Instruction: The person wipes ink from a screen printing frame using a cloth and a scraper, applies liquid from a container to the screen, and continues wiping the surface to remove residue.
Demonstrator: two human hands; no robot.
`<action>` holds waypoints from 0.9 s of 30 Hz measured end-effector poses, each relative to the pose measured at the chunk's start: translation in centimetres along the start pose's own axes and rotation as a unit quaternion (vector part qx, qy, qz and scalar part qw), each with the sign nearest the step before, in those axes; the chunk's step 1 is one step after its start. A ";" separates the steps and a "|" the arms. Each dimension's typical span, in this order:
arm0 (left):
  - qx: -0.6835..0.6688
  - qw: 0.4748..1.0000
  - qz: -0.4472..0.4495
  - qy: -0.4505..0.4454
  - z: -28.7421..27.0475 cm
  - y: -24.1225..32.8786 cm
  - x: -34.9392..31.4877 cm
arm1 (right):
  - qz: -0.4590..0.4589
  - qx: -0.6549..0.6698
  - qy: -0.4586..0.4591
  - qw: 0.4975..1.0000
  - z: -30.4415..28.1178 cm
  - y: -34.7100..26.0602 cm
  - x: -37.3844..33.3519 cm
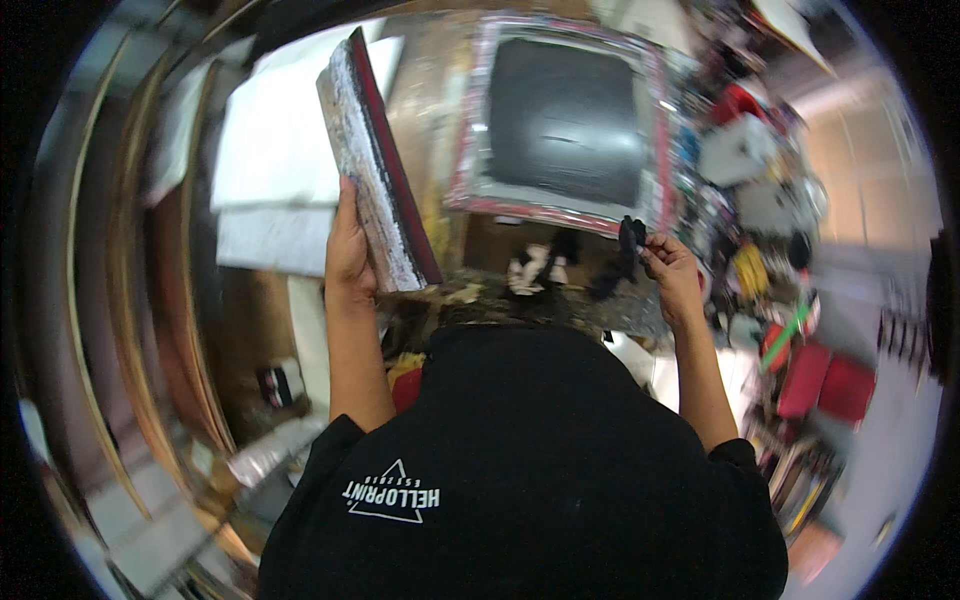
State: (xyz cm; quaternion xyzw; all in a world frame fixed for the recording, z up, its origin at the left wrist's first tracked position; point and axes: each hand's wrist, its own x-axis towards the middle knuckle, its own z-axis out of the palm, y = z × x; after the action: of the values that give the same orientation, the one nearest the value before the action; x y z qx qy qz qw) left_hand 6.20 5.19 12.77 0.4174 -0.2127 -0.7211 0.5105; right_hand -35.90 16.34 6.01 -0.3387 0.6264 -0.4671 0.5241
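My left hand [350, 248] is closed round a long squeegee [372, 165], raised and tilted above the left part of the table. Its wooden side is smeared with white and dark ink, and a dark red strip runs along one edge. Between the fingertips of my right hand [672, 272] is a small black, crumpled piece [631, 234], perhaps an ink-stained rag; blur hides its exact kind. That hand hovers by the near right corner of a screen printing frame [545, 210], which has a dark mesh panel [562, 120] and pink-and-clear taped borders.
White sheets [275, 140] lie at the left of the table. Dark and pale scraps [537, 270] sit along its near edge. Cluttered containers and tools, with a yellow item [750, 272] among them, crowd the right side. Curved wooden rails [130, 250] stand at far left.
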 end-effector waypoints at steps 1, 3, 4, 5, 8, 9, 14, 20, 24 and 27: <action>-0.001 0.998 0.043 0.036 -1.7 1.5 -1.8 | 0.014 -0.024 -0.055 0.998 3.7 -1.1 1.1; -0.003 0.984 0.120 0.130 -4.6 4.5 -5.8 | 0.002 -0.051 -0.188 0.981 11.1 -3.8 2.2; -0.007 0.970 0.153 0.188 -6.2 5.7 -8.0 | 0.005 -0.084 -0.244 0.966 14.6 -4.4 2.8; -0.003 0.962 0.190 0.196 -9.3 6.2 -10.7 | -0.007 -0.125 -0.291 0.948 18.4 -4.6 2.6; -0.024 0.899 0.242 0.364 -12.3 8.5 -16.8 | -0.053 -0.127 -0.432 0.891 29.2 -3.5 2.7; -0.047 0.889 0.257 0.376 -16.0 8.2 -19.5 | -0.060 -0.162 -0.461 0.870 32.7 -4.1 1.7; -0.119 0.830 0.314 0.444 -19.1 6.1 -25.2 | -0.174 -0.149 -0.497 0.837 44.8 1.1 -1.4; -0.124 0.856 0.231 0.446 -21.7 2.7 -24.6 | -0.239 -0.377 -0.514 0.733 47.0 10.0 -0.5; -0.108 0.896 0.188 0.388 -25.1 0.8 -22.6 | -0.243 -0.324 -0.463 0.789 37.4 6.2 1.2; -0.073 0.893 0.146 0.420 -23.5 1.2 -18.5 | -0.166 -0.303 -0.438 0.830 24.9 0.4 5.7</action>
State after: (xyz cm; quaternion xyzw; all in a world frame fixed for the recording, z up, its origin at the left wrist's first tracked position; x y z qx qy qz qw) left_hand 28.59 24.46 7.60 0.6071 0.0162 -0.4090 0.6811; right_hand -12.87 5.52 3.37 -0.7482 0.3756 -0.1365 0.5296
